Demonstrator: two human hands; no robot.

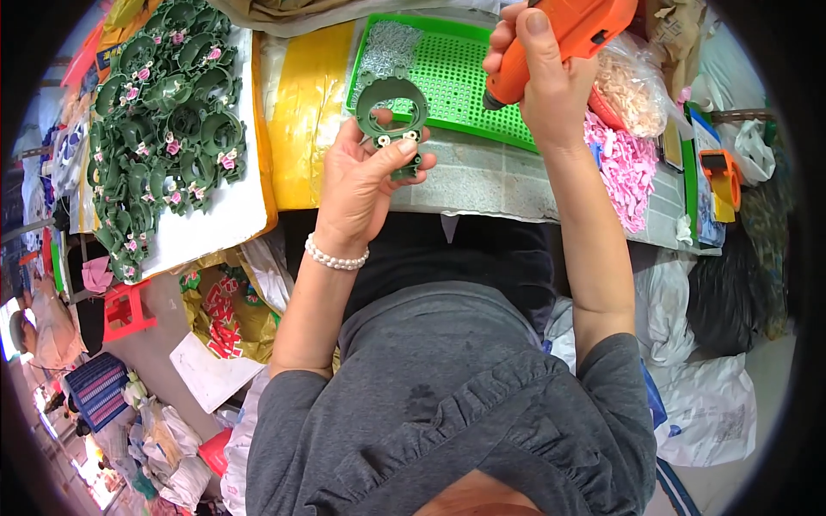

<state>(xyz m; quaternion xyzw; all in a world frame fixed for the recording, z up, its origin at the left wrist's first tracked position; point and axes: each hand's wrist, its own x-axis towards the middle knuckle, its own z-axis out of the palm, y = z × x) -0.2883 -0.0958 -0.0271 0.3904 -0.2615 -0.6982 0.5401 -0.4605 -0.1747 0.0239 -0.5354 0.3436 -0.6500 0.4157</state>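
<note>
My left hand [366, 176], with a beaded bracelet at the wrist, pinches a dark green ring-shaped plastic part [368, 96]. Two small pale round pieces sit at the ring's lower side, by my thumb. My right hand [551, 90] is wrapped round an orange cordless screwdriver [564, 43], whose dark end points down and left. That tool hangs above the right part of a green perforated tray [460, 86], apart from the green part. Small silvery screws [387, 47] lie heaped in the tray's far left corner.
At the left, many green parts with pink pieces [172, 129] are piled on a white board [202, 232]. On the right lie pink plastic pieces [624, 168], a bag of pale pieces [632, 86] and an orange tape dispenser [723, 176]. A red stool [129, 310] stands lower left.
</note>
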